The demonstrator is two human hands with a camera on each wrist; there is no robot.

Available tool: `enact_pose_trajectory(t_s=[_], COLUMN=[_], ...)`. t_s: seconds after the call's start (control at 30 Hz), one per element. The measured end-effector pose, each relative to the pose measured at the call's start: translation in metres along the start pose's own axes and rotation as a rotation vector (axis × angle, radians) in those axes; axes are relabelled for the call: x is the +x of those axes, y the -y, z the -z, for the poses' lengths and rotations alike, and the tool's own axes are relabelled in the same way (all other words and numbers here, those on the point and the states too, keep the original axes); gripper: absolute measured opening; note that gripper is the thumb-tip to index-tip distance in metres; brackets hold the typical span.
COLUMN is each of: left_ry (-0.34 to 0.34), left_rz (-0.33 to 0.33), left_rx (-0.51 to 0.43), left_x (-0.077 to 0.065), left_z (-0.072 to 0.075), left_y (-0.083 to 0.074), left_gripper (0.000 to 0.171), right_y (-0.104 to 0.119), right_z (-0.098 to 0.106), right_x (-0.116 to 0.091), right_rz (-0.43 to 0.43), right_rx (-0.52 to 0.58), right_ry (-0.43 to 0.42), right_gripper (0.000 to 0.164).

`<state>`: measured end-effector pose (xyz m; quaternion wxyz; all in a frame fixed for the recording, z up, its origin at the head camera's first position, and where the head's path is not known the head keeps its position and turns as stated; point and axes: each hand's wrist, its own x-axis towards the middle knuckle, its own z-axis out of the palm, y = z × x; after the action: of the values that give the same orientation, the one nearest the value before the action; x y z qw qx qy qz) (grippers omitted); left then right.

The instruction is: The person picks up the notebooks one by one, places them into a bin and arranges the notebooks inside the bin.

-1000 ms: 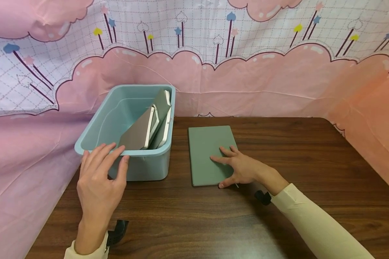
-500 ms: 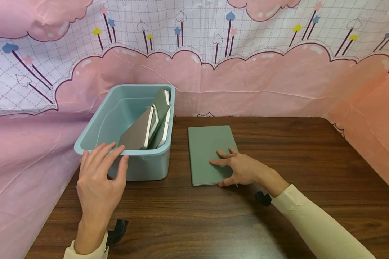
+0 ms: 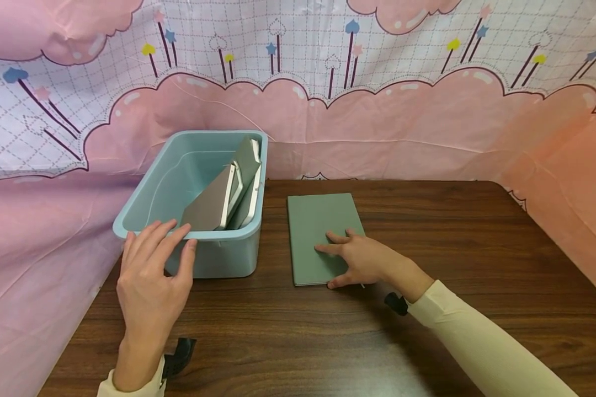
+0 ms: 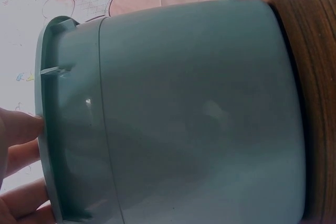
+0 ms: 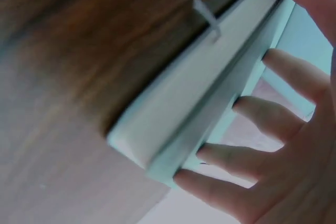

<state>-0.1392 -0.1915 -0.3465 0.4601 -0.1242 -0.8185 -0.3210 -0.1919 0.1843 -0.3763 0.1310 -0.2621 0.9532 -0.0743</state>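
A green hardcover notebook lies closed on the table. My right hand rests spread over its lower right part, fingertips on the cover and thumb at the near edge. The right wrist view shows the white page edges and a pale ribbon sticking out. To the left stands a light blue plastic bin; several notebooks lean inside against its right wall. My left hand rests its fingertips on the bin's near rim, fingers nearly straight. In the left wrist view, the rim hides some fingertips.
The dark wood table extends to both sides and in front. Behind it and at both sides hangs a pink and white patterned cloth. A black strap device sits at the left wrist, another at the right.
My right hand has shifted slightly left across the notebook's cover. The left hand stays at the bin's rim, and the bin and notebook look unmoved.
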Motion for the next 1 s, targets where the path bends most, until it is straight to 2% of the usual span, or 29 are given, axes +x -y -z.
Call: enact_pose_trajectory(t_s=[0.33,0.63,0.9,1.0], left_ry=[0.002,0.004,0.011,0.012], left_rz=[-0.007,-0.016,-0.022,-0.022], left_rx=[0.001,-0.006,-0.018,-0.022], left_x=[-0.001,-0.001,-0.001,-0.001], left_z=[0.002,0.005,0.010,0.012], left_y=[0.003,0.005,0.008,0.009], left_gripper=[0.023,0.023,0.023,0.023], right_y=[0.013,0.016,0.020,0.025], right_z=[0.004,0.003,0.002,0.001], right_x=[0.002,-0.002,-0.005,-0.007], right_rz=[0.093,0.201,0.275,0.300], right_rx=[-0.119,-0.170,-0.181,-0.218], right_ry=[-0.012,-0.082,-0.081,-0.087], right_gripper=[0.072,0.060,0.053,0.052])
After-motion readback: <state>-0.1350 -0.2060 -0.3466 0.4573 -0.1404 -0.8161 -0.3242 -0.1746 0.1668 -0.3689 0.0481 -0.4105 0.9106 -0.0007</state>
